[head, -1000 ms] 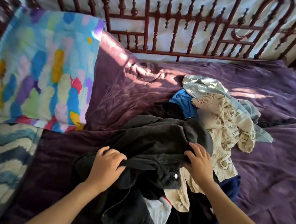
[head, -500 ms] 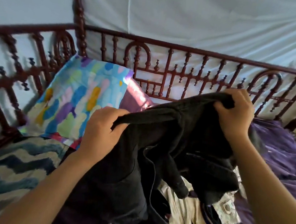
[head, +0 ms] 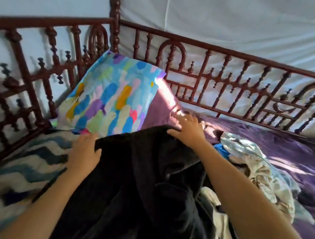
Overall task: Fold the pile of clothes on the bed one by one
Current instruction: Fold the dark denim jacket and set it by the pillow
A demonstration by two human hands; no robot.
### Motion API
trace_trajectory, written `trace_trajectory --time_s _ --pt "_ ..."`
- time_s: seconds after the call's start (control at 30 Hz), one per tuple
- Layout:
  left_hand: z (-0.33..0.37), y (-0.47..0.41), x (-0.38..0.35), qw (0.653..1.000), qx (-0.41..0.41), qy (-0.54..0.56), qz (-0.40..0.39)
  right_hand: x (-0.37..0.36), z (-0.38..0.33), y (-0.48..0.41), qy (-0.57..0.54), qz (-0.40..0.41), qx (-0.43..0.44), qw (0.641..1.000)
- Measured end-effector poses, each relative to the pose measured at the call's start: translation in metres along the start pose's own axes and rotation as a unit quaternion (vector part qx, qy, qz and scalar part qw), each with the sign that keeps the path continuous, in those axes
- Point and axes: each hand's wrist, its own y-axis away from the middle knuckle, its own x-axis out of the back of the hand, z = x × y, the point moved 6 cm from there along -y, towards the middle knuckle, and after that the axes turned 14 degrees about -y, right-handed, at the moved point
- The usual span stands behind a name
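Item: black garment (head: pixel 133 186), spread unfolded at 6 o'clock on bed (head: pixel 297 158); left hand (head: pixel 84 154) on its 9 o'clock corner, grip unclear; right hand (head: pixel 189 129) splayed at 12; pile (head: pixel 255 172) at 3 o'clock, unfolded.

Black garment (head: pixel 133 186) is stretched out long on the near left of the purple bed (head: pixel 297 158), creased through its middle; the pile (head: pixel 255 172) sits crumpled against its right side, silvery-blue piece (head: pixel 239 144) farthest, bright blue scrap (head: pixel 219 147) peeking out
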Motion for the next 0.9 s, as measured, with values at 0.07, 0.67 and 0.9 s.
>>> trace_trajectory --time_s 0.07,0.67,0.9 --pt "0.001 0.022 -0.037 0.998 -0.035 -0.024 -0.053 -0.048 0.029 0.019 -0.019 -0.047 -0.045 0.998" --pt "0.091 0.107 -0.216 0.886 -0.153 -0.073 -0.432 -0.245 0.100 0.241 -0.017 -0.239 -0.119 0.964" --pt "0.089 0.091 -0.225 0.882 -0.181 -0.090 -0.426 -0.260 0.103 0.217 0.044 -0.229 -0.078 0.969"
